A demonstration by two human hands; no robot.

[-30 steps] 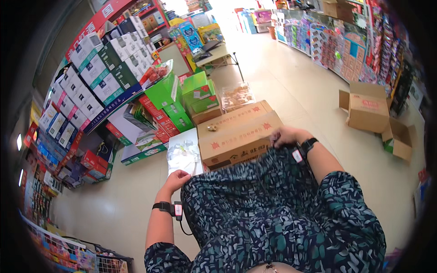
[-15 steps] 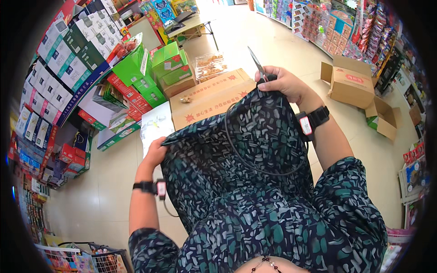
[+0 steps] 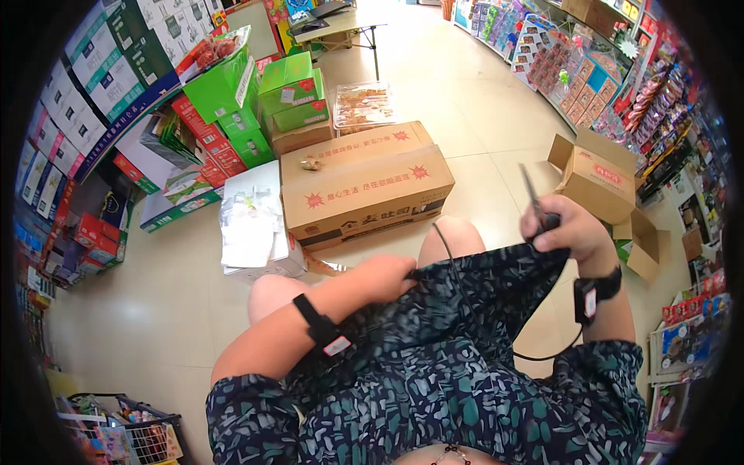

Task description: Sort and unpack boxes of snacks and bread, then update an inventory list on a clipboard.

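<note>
Closed on the hem of the dark patterned dress [image 3: 411,333], my left hand [image 3: 391,277] is over my lap. My right hand [image 3: 577,225], farther right, grips a pair of black-handled scissors [image 3: 530,190], its pointed blade facing away from me. The same hand also pinches the dress cloth, which stretches between both hands. A dark cable hangs across the dress. In front of my bare knees sits a large closed cardboard carton [image 3: 364,182]. On its top lies a small tan object [image 3: 311,163], too small to name.
Left of the carton, a white box [image 3: 267,263] bears white plastic packaging [image 3: 252,225]. Green boxes [image 3: 287,81] and a clear tray of food [image 3: 364,107] stand behind. Opened cardboard boxes [image 3: 597,174] lie at right. Stocked shelves line both sides; a black basket [image 3: 147,438] is lower left.
The lifted dress has come down toward my lap, uncovering my knees and the carton's front. My left hand has moved right; my right hand has moved right and lower with the scissors.
</note>
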